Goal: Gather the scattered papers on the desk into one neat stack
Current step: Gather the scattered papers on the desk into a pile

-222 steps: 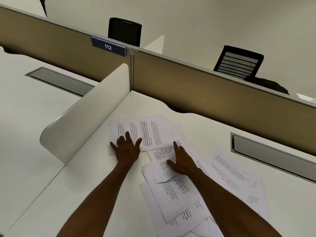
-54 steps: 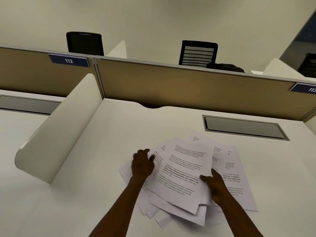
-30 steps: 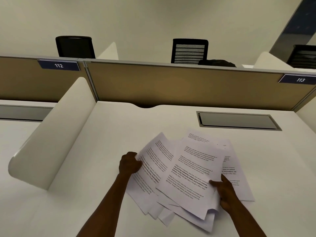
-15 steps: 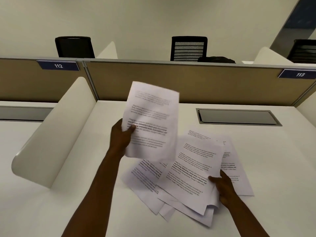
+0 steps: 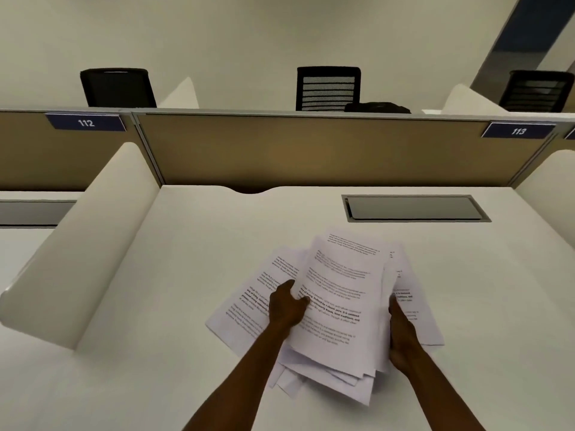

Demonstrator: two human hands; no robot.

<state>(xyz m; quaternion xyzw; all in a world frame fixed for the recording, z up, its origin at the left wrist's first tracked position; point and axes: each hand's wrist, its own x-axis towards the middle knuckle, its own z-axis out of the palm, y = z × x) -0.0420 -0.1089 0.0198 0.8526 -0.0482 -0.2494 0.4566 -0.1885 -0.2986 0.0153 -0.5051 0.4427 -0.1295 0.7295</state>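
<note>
on white desk (image 5: pixel 186 275), tan partition (image 5: pixel 311 150) behind: both hands' grip clenched on papers (image 5: pixel 339 306).

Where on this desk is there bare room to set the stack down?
Bare desk lies between the white side divider and the papers, and behind them up to the tan partition. The middle is crowded: both hands and fanned sheets; the grey cable tray sits back right.
</note>
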